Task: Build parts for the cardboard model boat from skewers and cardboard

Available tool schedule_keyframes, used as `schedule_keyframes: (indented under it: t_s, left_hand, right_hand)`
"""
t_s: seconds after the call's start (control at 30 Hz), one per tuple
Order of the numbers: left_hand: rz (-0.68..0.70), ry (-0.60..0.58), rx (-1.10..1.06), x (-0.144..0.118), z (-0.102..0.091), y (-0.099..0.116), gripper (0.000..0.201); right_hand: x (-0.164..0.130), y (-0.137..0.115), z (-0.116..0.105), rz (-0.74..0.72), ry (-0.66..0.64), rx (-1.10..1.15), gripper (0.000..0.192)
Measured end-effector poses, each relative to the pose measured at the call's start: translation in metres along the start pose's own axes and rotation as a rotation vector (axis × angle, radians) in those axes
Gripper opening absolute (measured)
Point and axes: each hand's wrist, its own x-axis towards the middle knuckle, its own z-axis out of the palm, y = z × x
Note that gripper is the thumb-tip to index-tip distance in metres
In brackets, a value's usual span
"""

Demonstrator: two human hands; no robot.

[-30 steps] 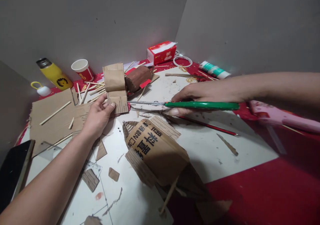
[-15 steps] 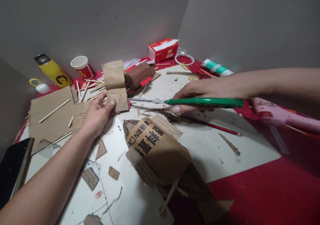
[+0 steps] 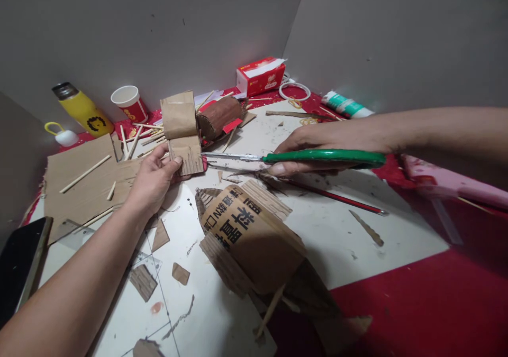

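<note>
Starting nearest you, a folded brown cardboard piece printed with black characters (image 3: 248, 235) lies on the white-topped table (image 3: 357, 240), with small cardboard scraps (image 3: 180, 274) to its left and a black phone (image 3: 19, 267) at the near left edge. Farther in, your left hand (image 3: 153, 180) pinches the lower edge of a small corrugated cardboard strip (image 3: 181, 132), thumb on its front face, holding it upright. Your right hand (image 3: 329, 143) has its grip closed around the handles of the green-handled scissors (image 3: 301, 157), whose blades point left and meet the strip's right edge. A red pencil (image 3: 337, 198) lies just beneath them. Beyond, a flat cardboard sheet with wooden sticks (image 3: 85, 180) sits left. Farthest off stand a yellow bottle (image 3: 81, 111), a red paper cup (image 3: 129, 103) and a red tissue box (image 3: 261, 75).
</note>
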Motion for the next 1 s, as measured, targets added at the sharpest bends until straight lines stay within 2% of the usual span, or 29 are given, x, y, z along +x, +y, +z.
schedule_keyframes:
  t_s: [0.1,0.23,0.4,0.67,0.87,1.0]
  left_hand:
    - [-0.025,0.009,-0.001,0.0,0.0,0.004,0.032]
    - [-0.068,-0.006,-0.025,0.0,-0.002,0.009,0.032]
    - [-0.085,-0.056,-0.099,0.0,-0.009,0.015,0.036]
    - [-0.023,-0.058,-0.11,-0.005,-0.006,0.023,0.031]
    - [-0.017,0.015,-0.111,-0.011,0.002,0.021,0.033]
    - [-0.011,0.051,-0.111,-0.015,0.004,0.024,0.033]
  right_hand:
    - [0.001,0.0,-0.002,-0.035,-0.101,-0.019,0.057]
    - [0.001,-0.002,-0.002,-0.053,-0.085,0.024,0.056]
    - [-0.003,-0.003,0.0,-0.045,-0.037,0.1,0.052]
    - [-0.004,0.002,0.005,-0.111,0.058,0.031,0.051]
    - [-0.007,-0.009,0.01,-0.171,0.095,0.009,0.052]
    - [-0.009,-0.007,0.011,-0.181,0.146,-0.055,0.049]
